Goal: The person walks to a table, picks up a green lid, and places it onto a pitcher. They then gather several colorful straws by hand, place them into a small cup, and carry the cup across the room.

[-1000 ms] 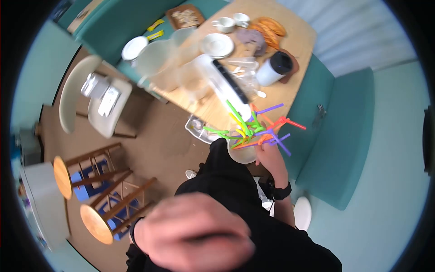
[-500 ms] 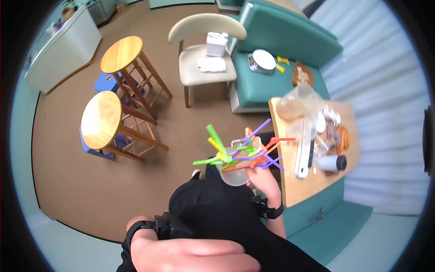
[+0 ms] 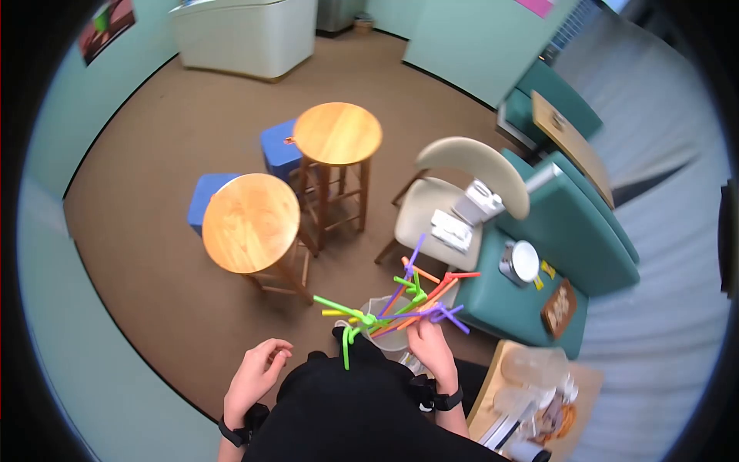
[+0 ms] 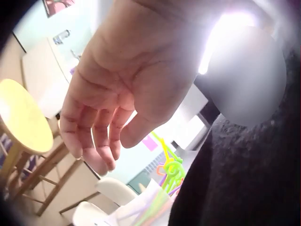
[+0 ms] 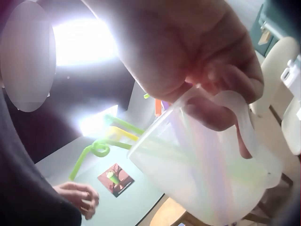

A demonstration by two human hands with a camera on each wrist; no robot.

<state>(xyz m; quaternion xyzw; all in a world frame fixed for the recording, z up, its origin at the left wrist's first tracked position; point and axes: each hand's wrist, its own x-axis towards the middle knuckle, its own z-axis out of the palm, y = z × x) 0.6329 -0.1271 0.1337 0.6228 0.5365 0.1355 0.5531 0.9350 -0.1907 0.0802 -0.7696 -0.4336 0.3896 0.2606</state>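
Observation:
My right hand (image 3: 433,350) grips the handle of a translucent plastic pitcher (image 5: 202,174), its fingers curled through the handle in the right wrist view. Several knotted bendy straws (image 3: 419,296) in green, yellow, orange, red and purple stand in the pitcher and fan out over its rim. In the head view the pitcher hangs in front of the black-clothed lap. My left hand (image 3: 258,373) holds nothing; its fingers are loosely bent in the left wrist view, off to the left of the pitcher.
Two round wooden stools (image 3: 252,223) stand ahead on the left, by blue step stools (image 3: 279,150). A beige chair (image 3: 431,219) bears a white container and papers. On the green bench (image 3: 493,308) are a scale (image 3: 523,262) and a brown tray (image 3: 560,309). A cluttered wooden table (image 3: 493,377) is at right.
The view has turned left, from the cluttered table to the stools and open floor. My left hand has moved forward from close under the camera. My right hand keeps holding the pitcher of straws.

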